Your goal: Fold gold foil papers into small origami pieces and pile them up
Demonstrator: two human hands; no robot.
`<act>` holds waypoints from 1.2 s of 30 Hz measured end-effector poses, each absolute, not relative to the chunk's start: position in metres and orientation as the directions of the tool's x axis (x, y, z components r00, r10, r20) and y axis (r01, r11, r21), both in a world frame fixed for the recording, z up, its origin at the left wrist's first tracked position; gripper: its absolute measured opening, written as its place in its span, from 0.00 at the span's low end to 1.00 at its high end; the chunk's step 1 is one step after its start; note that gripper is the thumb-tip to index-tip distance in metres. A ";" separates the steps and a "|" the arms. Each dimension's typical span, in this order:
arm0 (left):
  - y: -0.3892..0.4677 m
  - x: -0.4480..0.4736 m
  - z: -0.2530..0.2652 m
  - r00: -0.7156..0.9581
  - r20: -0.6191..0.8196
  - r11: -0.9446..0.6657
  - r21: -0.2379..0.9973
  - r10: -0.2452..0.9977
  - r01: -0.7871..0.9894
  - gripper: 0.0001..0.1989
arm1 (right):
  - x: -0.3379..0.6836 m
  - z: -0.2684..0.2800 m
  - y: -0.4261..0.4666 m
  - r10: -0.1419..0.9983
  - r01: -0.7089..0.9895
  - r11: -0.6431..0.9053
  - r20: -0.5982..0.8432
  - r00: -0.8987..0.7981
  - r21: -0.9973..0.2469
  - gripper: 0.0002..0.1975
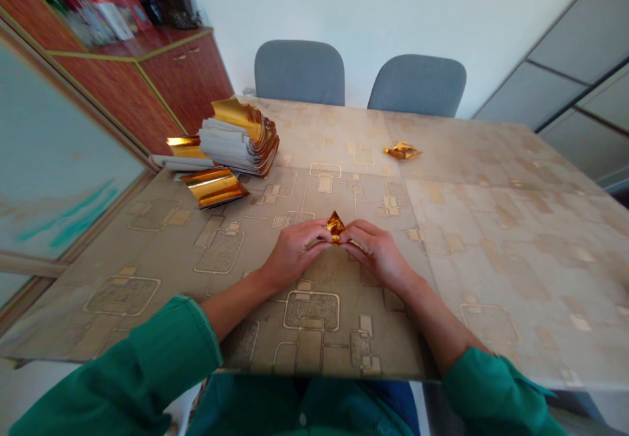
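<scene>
A small piece of folded gold foil paper [335, 225] is between my two hands, above the near middle of the table. My left hand [302, 246] pinches its left end, and my right hand [376, 252] pinches its right end. A pointed gold tip rises between the fingers; the ends are hidden under my fingertips. Farther back to the right lies a folded gold foil ingot shape [403, 151]. At the left stands a thick stack of foil paper [228, 139] with white and gold sides, and curled gold sheets [215, 188] lie in front of it.
A patterned tablecloth [314, 311] covers the table. Two grey chairs [299, 72] stand at its far side against the wall. To the left are a reddish wooden cabinet [184, 82] with bottles and bags on it, and a framed panel [63, 160].
</scene>
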State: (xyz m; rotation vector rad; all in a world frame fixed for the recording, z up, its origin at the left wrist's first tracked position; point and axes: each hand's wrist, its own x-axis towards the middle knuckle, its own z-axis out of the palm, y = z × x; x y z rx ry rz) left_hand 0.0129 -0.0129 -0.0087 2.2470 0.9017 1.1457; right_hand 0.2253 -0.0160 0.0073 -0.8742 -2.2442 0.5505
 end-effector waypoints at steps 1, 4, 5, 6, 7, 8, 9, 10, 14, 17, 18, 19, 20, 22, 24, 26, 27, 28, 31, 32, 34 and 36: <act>-0.013 0.013 -0.009 0.437 0.521 -0.672 0.654 0.733 0.348 0.03 | 0.226 0.007 -0.016 0.712 0.432 0.686 0.416 -0.567 -0.585 0.05; -0.013 0.014 -0.008 0.447 0.487 -0.647 0.680 0.750 0.346 0.03 | 0.227 0.007 -0.015 0.708 0.422 0.679 0.385 -0.592 -0.600 0.04; -0.013 0.014 -0.007 0.448 0.473 -0.634 0.694 0.758 0.340 0.02 | 0.228 0.008 -0.015 0.709 0.421 0.676 0.380 -0.594 -0.604 0.04; -0.014 0.015 -0.007 0.447 0.458 -0.618 0.712 0.768 0.333 0.02 | 0.228 0.008 -0.014 0.710 0.418 0.675 0.380 -0.593 -0.608 0.04; -0.014 0.015 -0.006 0.446 0.443 -0.601 0.730 0.778 0.324 0.01 | 0.228 0.008 -0.014 0.710 0.413 0.674 0.382 -0.592 -0.613 0.04; -0.014 0.015 -0.006 0.447 0.428 -0.586 0.746 0.786 0.316 0.01 | 0.228 0.009 -0.014 0.708 0.405 0.673 0.381 -0.595 -0.619 0.04; -0.013 0.016 -0.005 0.449 0.418 -0.575 0.759 0.790 0.305 0.02 | 0.228 0.009 -0.014 0.709 0.397 0.668 0.377 -0.596 -0.629 0.03; -0.013 0.016 -0.005 0.449 0.414 -0.569 0.768 0.792 0.295 0.02 | 0.228 0.010 -0.014 0.712 0.390 0.661 0.371 -0.596 -0.641 0.03; -0.010 0.016 -0.005 0.456 0.381 -0.538 0.792 0.804 0.287 0.03 | 0.227 0.011 -0.015 0.745 0.394 0.613 0.334 -0.578 -0.685 0.03; -0.010 0.017 -0.005 0.446 0.301 -0.460 0.833 0.843 0.308 0.03 | 0.225 0.009 -0.014 0.771 0.416 0.581 0.308 -0.558 -0.699 0.04; -0.010 0.017 -0.005 0.438 0.269 -0.426 0.849 0.858 0.312 0.04 | 0.225 0.009 -0.014 0.777 0.420 0.573 0.302 -0.553 -0.703 0.04; -0.010 0.017 -0.005 0.430 0.240 -0.393 0.865 0.870 0.312 0.04 | 0.225 0.008 -0.014 0.780 0.420 0.567 0.296 -0.552 -0.708 0.03; -0.010 0.017 -0.005 0.424 0.215 -0.363 0.879 0.880 0.309 0.04 | 0.226 0.007 -0.013 0.779 0.416 0.563 0.292 -0.555 -0.714 0.02; -0.011 0.016 -0.006 0.413 0.182 -0.320 0.901 0.892 0.294 0.03 | 0.227 0.007 -0.013 0.769 0.399 0.566 0.287 -0.571 -0.722 0.03; -0.011 0.015 -0.006 0.416 0.163 -0.292 0.917 0.895 0.270 0.03 | 0.229 0.007 -0.012 0.759 0.391 0.572 0.285 -0.586 -0.721 0.05; -0.012 0.015 -0.005 0.429 0.156 -0.275 0.934 0.890 0.230 0.03 | 0.229 0.008 -0.013 0.752 0.391 0.578 0.280 -0.597 -0.716 0.04; -0.012 0.015 -0.005 0.436 0.159 -0.274 0.937 0.886 0.215 0.04 | 0.229 0.008 -0.013 0.748 0.391 0.580 0.278 -0.602 -0.714 0.04; -0.012 0.015 -0.004 0.442 0.166 -0.282 0.936 0.882 0.212 0.04 | 0.228 0.008 -0.013 0.746 0.391 0.581 0.275 -0.607 -0.714 0.03; -0.012 0.015 -0.003 0.450 0.199 -0.347 0.897 0.870 0.274 0.04 | 0.224 0.007 -0.015 0.751 0.392 0.574 0.271 -0.603 -0.719 0.03; -0.012 0.015 -0.002 0.451 0.208 -0.366 0.882 0.868 0.297 0.04 | 0.224 0.007 -0.015 0.756 0.392 0.570 0.273 -0.595 -0.722 0.05; -0.011 0.014 -0.002 0.452 0.210 -0.376 0.871 0.867 0.316 0.04 | 0.222 0.006 -0.015 0.766 0.380 0.557 0.279 -0.579 -0.739 0.07; -0.011 0.014 -0.002 0.465 0.193 -0.360 0.883 0.864 0.302 0.04 | 0.223 0.006 -0.015 0.772 0.357 0.538 0.276 -0.572 -0.764 0.08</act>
